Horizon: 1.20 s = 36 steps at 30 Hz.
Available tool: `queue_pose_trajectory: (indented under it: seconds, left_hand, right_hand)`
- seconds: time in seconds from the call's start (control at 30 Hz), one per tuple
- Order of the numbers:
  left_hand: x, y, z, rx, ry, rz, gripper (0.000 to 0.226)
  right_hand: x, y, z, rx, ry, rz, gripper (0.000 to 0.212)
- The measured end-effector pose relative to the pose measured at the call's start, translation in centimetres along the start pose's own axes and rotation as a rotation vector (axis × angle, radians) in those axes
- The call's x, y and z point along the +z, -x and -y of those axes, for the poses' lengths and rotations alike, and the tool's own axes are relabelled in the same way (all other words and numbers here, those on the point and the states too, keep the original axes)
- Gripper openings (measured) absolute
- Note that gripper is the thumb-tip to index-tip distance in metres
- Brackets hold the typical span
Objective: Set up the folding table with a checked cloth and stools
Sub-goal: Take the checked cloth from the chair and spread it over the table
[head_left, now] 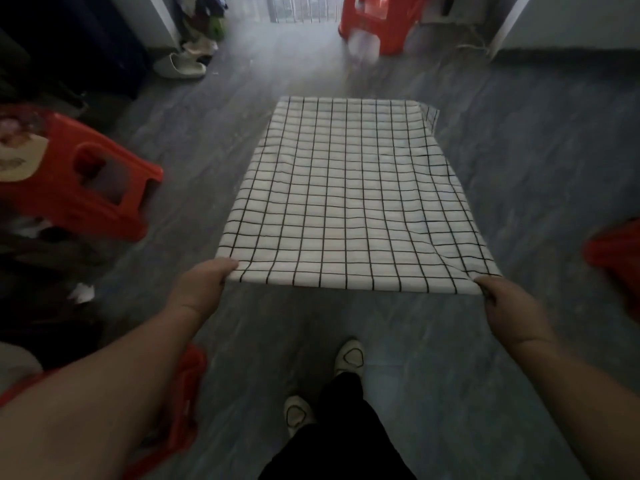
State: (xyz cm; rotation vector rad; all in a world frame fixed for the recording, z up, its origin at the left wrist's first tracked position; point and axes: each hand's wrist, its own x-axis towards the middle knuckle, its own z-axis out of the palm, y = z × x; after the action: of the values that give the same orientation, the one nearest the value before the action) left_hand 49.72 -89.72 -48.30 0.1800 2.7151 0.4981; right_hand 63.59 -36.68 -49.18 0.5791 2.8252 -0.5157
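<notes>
Fingers (pixel 227 266) of left hand (pixel 201 287) and right hand (pixel 509 306) are pinched on 6 o'clock corners of the checked cloth (pixel 346 195), spreading in hand; level lowering is judged needed next.

cloth (pixel 349 199): white, black grid checks | stools (pixel 86 181): red-orange | floor (pixel 519 150): grey | trousers (pixel 346 438): black

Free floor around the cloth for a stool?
Bare floor right of the checked cloth, up to the wall; also a strip between the cloth and the left red stool. Crowded: left edge, clutter round that stool.
</notes>
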Motion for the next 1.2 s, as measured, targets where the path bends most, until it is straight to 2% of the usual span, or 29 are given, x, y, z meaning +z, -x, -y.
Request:
queue_pose_trajectory:
  seconds: [0.07,0.13,0.23,0.33,0.43,0.53,0.8,1.0,1.2]
  left_hand:
    - [2.8,0.4,2.0,0.023,-0.021,0.019,0.044]
    - [5.2,0.8,3.3,0.043,-0.143,0.094,0.057]
    - [8.5,2.1,4.0,-0.006,-0.374,0.284,0.079]
    - [10.9,4.0,2.7,-0.025,-0.454,0.366,0.074]
    - [12.0,5.9,-0.1,-0.020,-0.446,0.351,0.072]
    - [12.2,7.5,-3.7,0.010,-0.427,0.341,0.070]
    - [9.6,11.3,-15.1,0.076,-0.247,0.304,0.068]
    - [10.3,8.8,-23.1,0.081,-0.174,0.320,0.066]
    - [13.6,3.1,-30.8,0.120,-0.212,0.371,0.068]
  right_hand:
    - [2.0,1.2,-0.6,0.016,0.015,0.025,0.033]
    - [4.5,2.4,-1.1,0.038,0.040,0.074,0.036]
    - [8.7,4.2,-2.4,0.025,0.178,0.275,0.049]
    - [11.5,6.1,-2.3,-0.008,0.283,0.390,0.062]
    - [12.4,7.9,0.1,-0.032,0.272,0.381,0.058]
    - [11.9,9.6,2.5,-0.074,0.224,0.361,0.066]
    - [6.1,12.1,6.9,-0.043,0.146,0.350,0.067]
    - [2.9,9.9,6.2,-0.028,-0.006,0.349,0.066]
    - [2.5,3.8,2.1,-0.057,-0.098,0.359,0.064]
